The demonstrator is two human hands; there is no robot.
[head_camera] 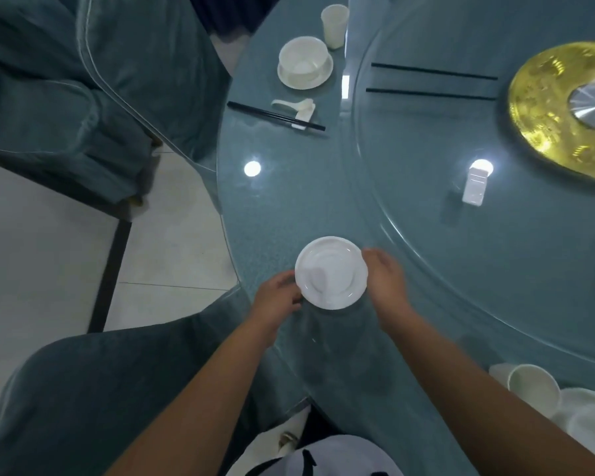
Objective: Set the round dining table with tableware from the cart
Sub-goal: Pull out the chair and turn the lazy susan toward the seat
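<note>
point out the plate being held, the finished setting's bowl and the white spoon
plate (331,272), head view, centre of its face
bowl (303,58), head view, inside of the bowl
white spoon (291,105), head view, its handle

This looks like a restaurant dining room, perhaps a banquet room. A large round dining table (289,207) with a glass top fills the right of the frame, carrying a glass lazy Susan (495,235) on a gold hub (543,108). Teal upholstered chairs (93,84) stand at the left on a pale tiled floor (172,255). A finished place setting lies at the top: bowl on saucer (304,61), cup (334,25), spoon (292,106), chopsticks (275,115).
</note>
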